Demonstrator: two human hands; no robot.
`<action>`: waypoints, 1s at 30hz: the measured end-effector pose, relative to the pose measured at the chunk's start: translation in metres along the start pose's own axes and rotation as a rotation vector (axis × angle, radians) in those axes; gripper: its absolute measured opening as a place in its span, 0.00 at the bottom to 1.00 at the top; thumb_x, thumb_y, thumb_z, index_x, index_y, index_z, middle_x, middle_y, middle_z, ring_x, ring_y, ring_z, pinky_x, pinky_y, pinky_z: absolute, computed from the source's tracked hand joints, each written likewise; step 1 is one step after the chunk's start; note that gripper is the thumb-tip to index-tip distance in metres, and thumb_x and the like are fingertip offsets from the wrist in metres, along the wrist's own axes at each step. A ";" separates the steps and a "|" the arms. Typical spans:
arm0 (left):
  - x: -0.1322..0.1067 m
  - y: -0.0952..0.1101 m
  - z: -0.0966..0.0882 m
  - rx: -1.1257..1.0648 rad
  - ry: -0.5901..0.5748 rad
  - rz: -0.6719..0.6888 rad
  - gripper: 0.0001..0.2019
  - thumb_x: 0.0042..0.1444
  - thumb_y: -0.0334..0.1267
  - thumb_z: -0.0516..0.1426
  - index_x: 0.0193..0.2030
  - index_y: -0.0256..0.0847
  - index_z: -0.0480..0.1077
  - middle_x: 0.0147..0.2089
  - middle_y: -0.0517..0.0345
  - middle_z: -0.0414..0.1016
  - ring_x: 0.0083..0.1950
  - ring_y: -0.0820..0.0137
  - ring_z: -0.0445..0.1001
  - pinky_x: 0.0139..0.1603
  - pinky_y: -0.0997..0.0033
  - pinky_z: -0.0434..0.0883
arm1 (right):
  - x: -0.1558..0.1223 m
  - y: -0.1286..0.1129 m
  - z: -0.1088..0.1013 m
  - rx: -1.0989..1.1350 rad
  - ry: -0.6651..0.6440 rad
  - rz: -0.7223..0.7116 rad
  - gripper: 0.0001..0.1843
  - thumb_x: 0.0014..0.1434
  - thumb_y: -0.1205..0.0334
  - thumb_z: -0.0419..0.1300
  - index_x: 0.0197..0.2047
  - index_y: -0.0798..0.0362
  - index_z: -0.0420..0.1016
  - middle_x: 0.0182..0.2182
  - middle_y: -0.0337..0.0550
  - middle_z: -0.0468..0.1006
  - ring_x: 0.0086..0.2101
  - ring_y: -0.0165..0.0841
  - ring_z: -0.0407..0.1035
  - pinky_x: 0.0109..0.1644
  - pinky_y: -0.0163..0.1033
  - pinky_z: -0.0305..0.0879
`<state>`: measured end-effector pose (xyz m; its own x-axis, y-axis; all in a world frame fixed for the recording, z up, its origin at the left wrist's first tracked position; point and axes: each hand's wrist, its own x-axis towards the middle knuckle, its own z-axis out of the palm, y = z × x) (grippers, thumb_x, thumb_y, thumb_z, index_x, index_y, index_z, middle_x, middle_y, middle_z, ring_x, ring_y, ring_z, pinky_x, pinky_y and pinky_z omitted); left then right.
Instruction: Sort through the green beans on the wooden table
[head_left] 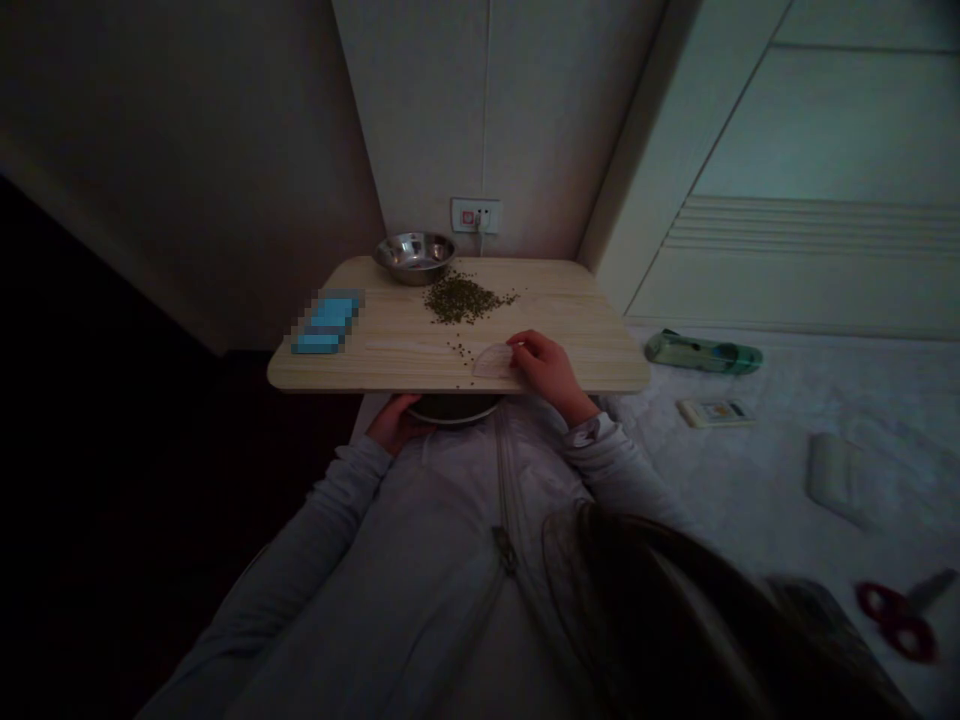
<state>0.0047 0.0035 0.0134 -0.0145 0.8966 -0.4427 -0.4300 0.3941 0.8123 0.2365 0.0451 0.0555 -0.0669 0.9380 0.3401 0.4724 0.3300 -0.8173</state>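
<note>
A heap of small dark green beans (459, 299) lies on the pale wooden tabletop (570, 300), with a few scattered toward the near edge. My right hand (551, 372) pinches a thin, see-through flat piece (493, 361), which rests low on the board beside the stray beans. Below the front edge, my left hand (396, 424) grips the left side of a bowl (454, 413) with a pale rim. The tabletop hides part of that bowl and some of my left fingers. Behind the heap stands a shiny metal bowl (415, 260).
A blurred-out blue screen (328, 325) lies at the tabletop's left. On the white bedding to the right are a green see-through pack (703, 354), a small white box (716, 412), a white object (834, 474) and red-handled scissors (900, 618). A wall socket (475, 216) holds a plug.
</note>
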 end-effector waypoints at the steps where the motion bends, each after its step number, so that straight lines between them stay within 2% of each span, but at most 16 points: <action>1: 0.000 0.000 0.000 -0.001 0.002 0.001 0.07 0.44 0.31 0.55 0.33 0.38 0.68 0.27 0.59 0.72 0.26 0.71 0.71 0.20 0.72 0.70 | 0.000 0.000 0.000 0.003 0.001 0.001 0.12 0.50 0.61 0.50 0.36 0.54 0.70 0.20 0.37 0.71 0.23 0.29 0.64 0.29 0.34 0.58; 30: -0.002 0.002 0.001 -0.004 0.012 -0.011 0.08 0.44 0.31 0.55 0.34 0.38 0.68 0.28 0.58 0.72 0.27 0.70 0.71 0.21 0.72 0.70 | 0.000 -0.002 -0.001 -0.026 0.001 0.003 0.12 0.51 0.60 0.49 0.35 0.53 0.70 0.21 0.37 0.72 0.24 0.29 0.63 0.29 0.34 0.57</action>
<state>0.0048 0.0027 0.0159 -0.0207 0.8895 -0.4565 -0.4341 0.4033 0.8055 0.2365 0.0438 0.0580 -0.0640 0.9390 0.3381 0.4956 0.3239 -0.8059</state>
